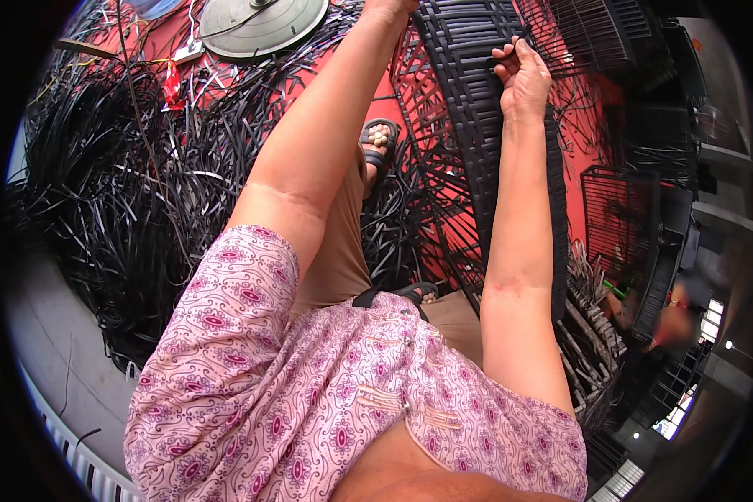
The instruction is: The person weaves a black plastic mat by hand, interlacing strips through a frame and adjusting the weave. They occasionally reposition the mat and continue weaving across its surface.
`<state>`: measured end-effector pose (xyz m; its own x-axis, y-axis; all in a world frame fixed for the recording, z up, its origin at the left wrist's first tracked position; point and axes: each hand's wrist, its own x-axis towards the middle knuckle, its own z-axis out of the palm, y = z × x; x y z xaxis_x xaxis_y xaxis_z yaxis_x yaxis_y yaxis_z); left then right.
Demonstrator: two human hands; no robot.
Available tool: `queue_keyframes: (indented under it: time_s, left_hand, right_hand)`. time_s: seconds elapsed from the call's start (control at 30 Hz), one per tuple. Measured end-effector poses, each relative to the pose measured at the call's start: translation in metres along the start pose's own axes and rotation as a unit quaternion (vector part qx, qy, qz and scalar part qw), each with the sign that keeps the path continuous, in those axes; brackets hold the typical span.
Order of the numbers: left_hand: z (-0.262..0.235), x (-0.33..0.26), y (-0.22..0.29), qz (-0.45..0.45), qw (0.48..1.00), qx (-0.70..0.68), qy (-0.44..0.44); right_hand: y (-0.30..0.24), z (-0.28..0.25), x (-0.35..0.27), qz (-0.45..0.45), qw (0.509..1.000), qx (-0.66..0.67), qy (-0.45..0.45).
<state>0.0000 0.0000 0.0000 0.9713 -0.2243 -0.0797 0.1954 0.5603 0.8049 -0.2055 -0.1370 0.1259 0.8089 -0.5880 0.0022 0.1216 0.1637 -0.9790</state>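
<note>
Nearest to us, our pink patterned blouse [309,393] filled the bottom of the view, and both bare forearms ran up from it toward the far side. Between them lay our tan trousers [343,251] and, beyond the knee, a dark sandal [378,146] on one foot, with a second sandal [414,293] showing close in by the blouse.

On the left, a thick heap of loose black plastic strips [134,209] spread over the red floor [376,96]. On the right, darker wire frames [619,226] stood stacked and leaning, well apart from our hands.

Farther out, our right hand [523,79] rested on the black woven panel [468,100], which rose upright and slightly tilted between our arms and the frames. Its grip was partly curled, the fingers [504,63] hooked over one of the panel's strips, the thumb side pressed on the weave. Our left hand [386,7] reached to the panel's far left edge at the very top of the view; it was cut off there, so we could not tell how far its grip was closed or what it held.

Farthest away, at the left, a round grey disc [263,25] lay on the floor beside a small red wrapper [172,86].
</note>
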Motion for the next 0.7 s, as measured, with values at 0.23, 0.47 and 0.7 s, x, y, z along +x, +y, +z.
queue_keyframes:
  time_s: [0.23, 0.47, 0.7]
  left_hand:
    - [-0.005, -0.005, 0.014, 0.026, 0.998, 0.049, -0.006]
    - [0.057, -0.085, 0.066, 0.201, 0.86, 0.465, -0.051]
    - [0.071, -0.098, 0.074, 0.214, 0.73, 0.641, -0.105]
  right_hand:
    - [0.001, 0.013, 0.002, 0.009, 1.0, -0.005, -0.003]
    - [0.001, 0.012, 0.003, 0.025, 0.999, -0.038, 0.023]
    - [0.005, 0.026, 0.007, 0.014, 0.999, -0.04, 0.02]
